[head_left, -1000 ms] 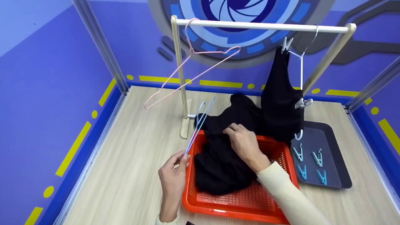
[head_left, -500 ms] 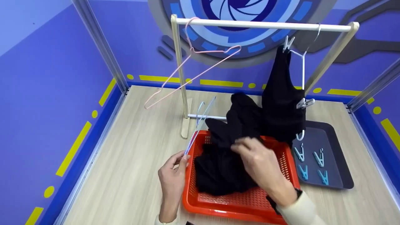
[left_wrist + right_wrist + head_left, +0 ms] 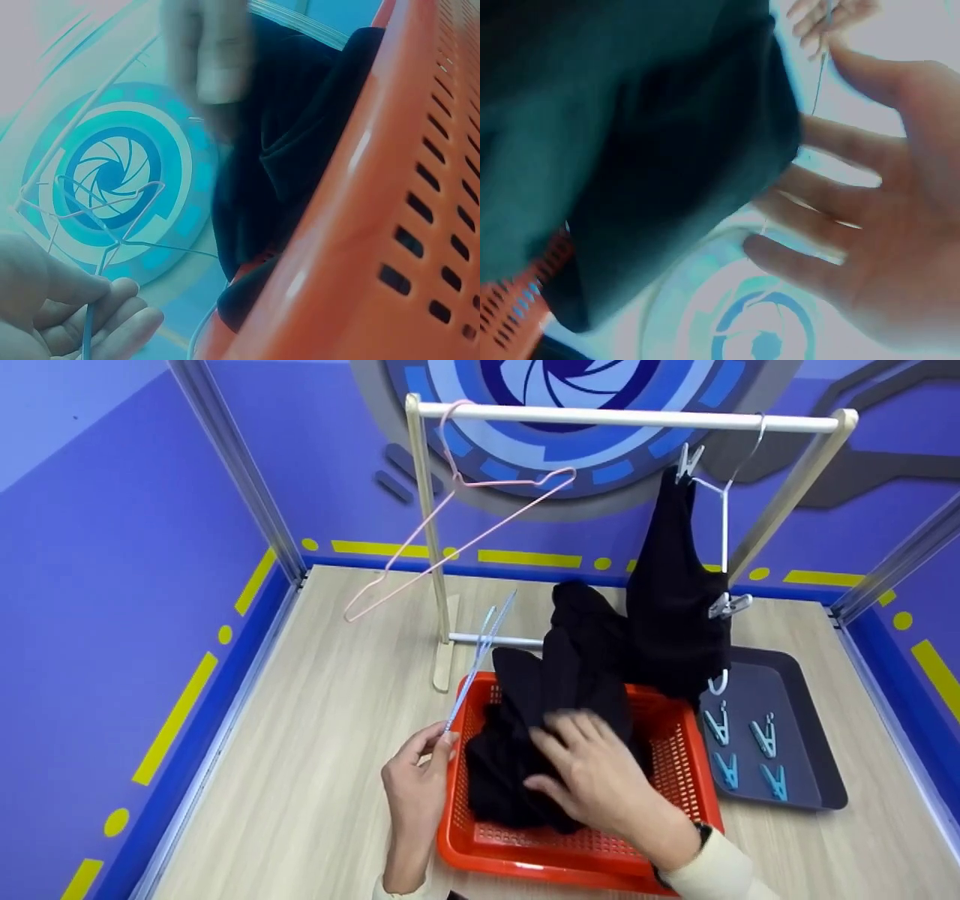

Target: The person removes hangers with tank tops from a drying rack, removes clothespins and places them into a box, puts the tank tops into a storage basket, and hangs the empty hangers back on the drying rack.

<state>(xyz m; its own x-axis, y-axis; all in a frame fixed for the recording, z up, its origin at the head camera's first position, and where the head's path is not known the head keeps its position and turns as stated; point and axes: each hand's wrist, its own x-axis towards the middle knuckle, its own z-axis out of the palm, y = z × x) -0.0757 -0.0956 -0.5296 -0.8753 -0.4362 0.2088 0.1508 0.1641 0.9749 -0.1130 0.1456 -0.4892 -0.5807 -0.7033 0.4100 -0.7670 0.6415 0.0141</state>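
Between thumb and fingers, my left hand (image 3: 417,772) pinches a light blue wire hanger (image 3: 480,660), held up left of the red basket (image 3: 577,870). The left wrist view shows the same grip on the hanger (image 3: 88,330). Black clothing (image 3: 517,690) lies bunched in the basket and spills over its back rim. My right hand (image 3: 592,780) is over this clothing with its fingers spread and slightly blurred. In the right wrist view the fingertips are at the edge of the black cloth (image 3: 682,150), and no grip on it shows.
A rack (image 3: 630,416) stands behind the basket. On it hang a pink hanger (image 3: 480,540) at left and a black garment (image 3: 671,585) clipped to a white hanger (image 3: 725,532) at right. A dark tray (image 3: 806,735) at right holds several clothespins (image 3: 765,735).
My right hand has let go of the black clothing, drawn back toward me and spread its fingers over it. The cloth's left part has dropped toward the basket. The left hand stays put.
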